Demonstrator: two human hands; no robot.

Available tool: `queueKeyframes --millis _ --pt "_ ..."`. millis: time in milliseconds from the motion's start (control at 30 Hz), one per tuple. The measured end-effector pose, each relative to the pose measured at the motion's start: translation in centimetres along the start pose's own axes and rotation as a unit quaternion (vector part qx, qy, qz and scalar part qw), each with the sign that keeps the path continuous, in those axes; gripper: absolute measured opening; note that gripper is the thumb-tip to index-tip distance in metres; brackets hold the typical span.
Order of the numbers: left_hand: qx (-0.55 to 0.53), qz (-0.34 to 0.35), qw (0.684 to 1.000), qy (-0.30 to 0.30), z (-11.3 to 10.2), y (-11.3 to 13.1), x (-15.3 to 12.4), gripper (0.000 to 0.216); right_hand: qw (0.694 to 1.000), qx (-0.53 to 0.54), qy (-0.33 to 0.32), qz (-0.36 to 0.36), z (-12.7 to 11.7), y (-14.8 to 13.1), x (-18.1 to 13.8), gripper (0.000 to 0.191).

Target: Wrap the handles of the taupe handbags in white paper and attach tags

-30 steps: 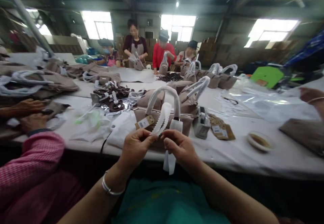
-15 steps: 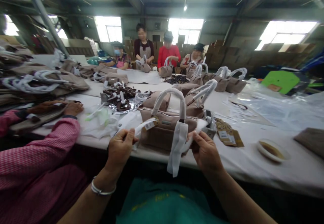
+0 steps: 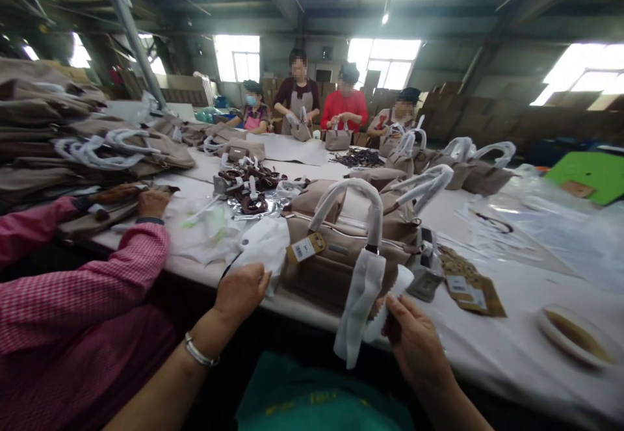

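A taupe handbag (image 3: 319, 281) stands before me at the table edge, its raised handle (image 3: 348, 190) wrapped in white. White wrapping (image 3: 358, 307) hangs loose from the handle's right end. My right hand (image 3: 414, 333) pinches a white strip (image 3: 402, 281) beside this end. Left of the bag, my left hand (image 3: 241, 294) is closed at the lower edge of a white pouch-like piece (image 3: 266, 249) with a dark round dot; what its fingers hold, if anything, is hidden. A brown tag (image 3: 306, 248) with a white label hangs on the bag's front.
A tape roll (image 3: 578, 337) and brown tags (image 3: 470, 288) lie right, near a grey metal dispenser (image 3: 426, 268). Dark brown straps (image 3: 253, 184) lie behind. At left, a co-worker's checked sleeve (image 3: 121, 275) reaches toward stacked bags (image 3: 29, 132). Several people work across the table.
My view has turned left. The white strip end formerly in my left hand no longer shows there, and the brown tag now hangs uncovered. My right hand still pinches a strip.
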State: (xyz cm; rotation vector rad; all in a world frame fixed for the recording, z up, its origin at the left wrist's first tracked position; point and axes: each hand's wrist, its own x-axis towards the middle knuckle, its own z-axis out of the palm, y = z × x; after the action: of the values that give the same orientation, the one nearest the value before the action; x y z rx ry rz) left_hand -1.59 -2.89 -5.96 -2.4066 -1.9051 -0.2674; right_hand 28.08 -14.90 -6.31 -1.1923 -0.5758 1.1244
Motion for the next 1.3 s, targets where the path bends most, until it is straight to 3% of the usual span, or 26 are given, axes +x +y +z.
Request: queueKeyframes --millis 133,267,400,567,767,967,1067,1133,1200,1300 --pt "0.002 -0.053 0.997 -0.062 -2.1 0.0 0.2 0.033 1.000 0.002 0.010 0.021 -0.1 0.5 0.4 0.039" --pt "0.022 -0.062 0.997 -0.050 -3.3 0.3 1.9 0.032 1.000 0.007 0.014 0.026 0.5 0.6 0.5 0.038" --pt "0.046 -0.055 0.997 -0.034 -2.0 0.5 4.7 0.034 0.999 0.003 0.025 0.022 0.8 0.4 0.5 0.038" --pt "0.029 0.024 0.997 -0.069 0.7 0.8 8.1 0.029 1.000 -0.002 0.021 0.021 -0.3 0.6 0.5 0.034" --pt "0.032 0.018 0.997 -0.071 2.2 1.1 11.0 0.032 1.000 -0.016 0.024 0.010 -0.6 0.6 0.6 0.034" --pt "0.010 0.063 0.991 -0.115 2.4 1.2 11.5 0.027 0.985 -0.127 -0.014 -0.114 -0.3 -1.4 1.1 0.038" --pt "-0.016 0.091 0.985 -0.145 0.7 -0.3 12.7 0.030 0.971 -0.179 -0.036 -0.154 -0.1 -3.6 1.4 0.035" --pt "-0.031 0.123 0.981 -0.146 -1.7 -0.9 13.9 0.033 0.971 -0.173 -0.056 -0.153 0.5 -5.2 1.7 0.032" --pt "-0.035 0.155 0.982 -0.100 -5.0 -0.5 15.1 0.032 0.973 -0.149 -0.079 -0.156 1.8 -6.4 2.0 0.030" --pt "-0.112 0.203 0.972 0.035 -9.8 2.7 16.7 0.032 0.977 -0.109 -0.098 -0.155 4.9 -7.3 2.8 0.030"
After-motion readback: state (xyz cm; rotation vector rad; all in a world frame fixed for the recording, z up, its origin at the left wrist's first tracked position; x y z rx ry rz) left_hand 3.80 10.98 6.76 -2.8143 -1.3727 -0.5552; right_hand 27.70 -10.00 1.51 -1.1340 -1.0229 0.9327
